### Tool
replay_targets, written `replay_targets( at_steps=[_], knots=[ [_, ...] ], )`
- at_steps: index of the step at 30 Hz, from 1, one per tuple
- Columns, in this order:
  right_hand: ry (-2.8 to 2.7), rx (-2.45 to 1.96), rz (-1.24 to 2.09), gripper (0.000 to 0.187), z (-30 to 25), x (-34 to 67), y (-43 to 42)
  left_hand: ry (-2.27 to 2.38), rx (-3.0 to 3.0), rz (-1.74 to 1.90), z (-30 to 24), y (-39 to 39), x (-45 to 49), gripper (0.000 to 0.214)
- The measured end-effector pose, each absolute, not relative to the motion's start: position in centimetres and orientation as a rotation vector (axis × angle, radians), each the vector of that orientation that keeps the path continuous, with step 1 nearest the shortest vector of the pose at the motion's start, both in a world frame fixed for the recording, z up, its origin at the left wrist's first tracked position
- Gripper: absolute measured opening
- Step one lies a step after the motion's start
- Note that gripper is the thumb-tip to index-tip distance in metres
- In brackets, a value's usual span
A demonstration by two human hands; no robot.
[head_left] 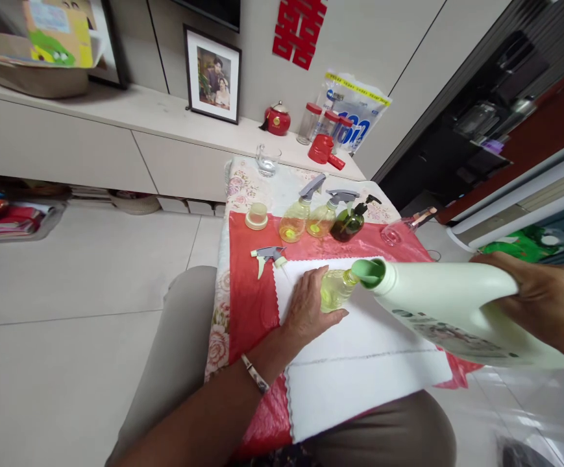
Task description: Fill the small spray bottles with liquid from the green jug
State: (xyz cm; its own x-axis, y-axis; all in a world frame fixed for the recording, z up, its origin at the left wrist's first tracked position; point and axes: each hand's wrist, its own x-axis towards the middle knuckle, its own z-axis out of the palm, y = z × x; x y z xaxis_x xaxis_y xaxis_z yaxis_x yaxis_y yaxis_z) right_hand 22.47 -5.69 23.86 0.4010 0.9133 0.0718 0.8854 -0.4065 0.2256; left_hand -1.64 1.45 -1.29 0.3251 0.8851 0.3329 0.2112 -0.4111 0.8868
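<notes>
My left hand [308,308] is wrapped round a clear yellowish spray bottle [333,292] without its top, resting on a white cloth [359,363]. In my right hand [544,292] is the handle of a large pale green jug [450,292], tipped on its side. Its green spout [367,269] meets the mouth of the small bottle, which has some liquid inside. A grey trigger sprayer head [269,253] lies left of the cloth. Behind it stands a pale cap [256,217].
Two spray bottles [294,220] and a dark green pump bottle [347,224] stand at the back of the red cover [247,292]. A glass cup [268,161] is behind them; a clear glass container [398,231] lies at right. Jars [309,123] stand on the cabinet.
</notes>
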Motion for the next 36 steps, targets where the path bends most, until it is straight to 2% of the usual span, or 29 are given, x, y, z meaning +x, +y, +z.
replay_targets(
  at_steps=[4,8,13,16,19,23,29,36],
  knots=[
    [1.795,2.778,0.267,0.054,22.8,22.9,-5.6,0.988,1.823,1.111,-1.4,1.4,-1.6,0.095],
    [1.734,3.135,0.27,0.05,22.0,23.1,-5.4,0.998,1.815,1.171,-1.4,1.5,-1.5,0.092],
    [1.516,3.708,0.222,0.024,19.7,22.1,-3.7,0.97,1.821,1.244,-1.0,1.5,-1.5,0.089],
    [1.65,3.861,0.108,0.016,17.4,21.4,-2.1,0.889,1.848,1.275,-1.0,1.4,-1.6,0.091],
    [1.779,3.953,-0.094,0.016,14.6,21.2,-0.1,0.745,1.879,1.283,-1.1,1.2,-1.7,0.093],
    [1.837,3.974,-0.311,0.026,10.4,21.3,2.3,0.587,1.934,1.242,-1.0,1.0,-1.9,0.097],
    [1.945,3.983,-0.319,0.029,5.3,21.6,4.1,0.489,1.931,1.166,-0.9,0.8,-2.0,0.1],
    [1.963,3.914,-0.236,0.031,5.8,22.0,2.8,0.42,1.944,1.212,-0.7,0.4,-2.3,0.102]
  ],
)
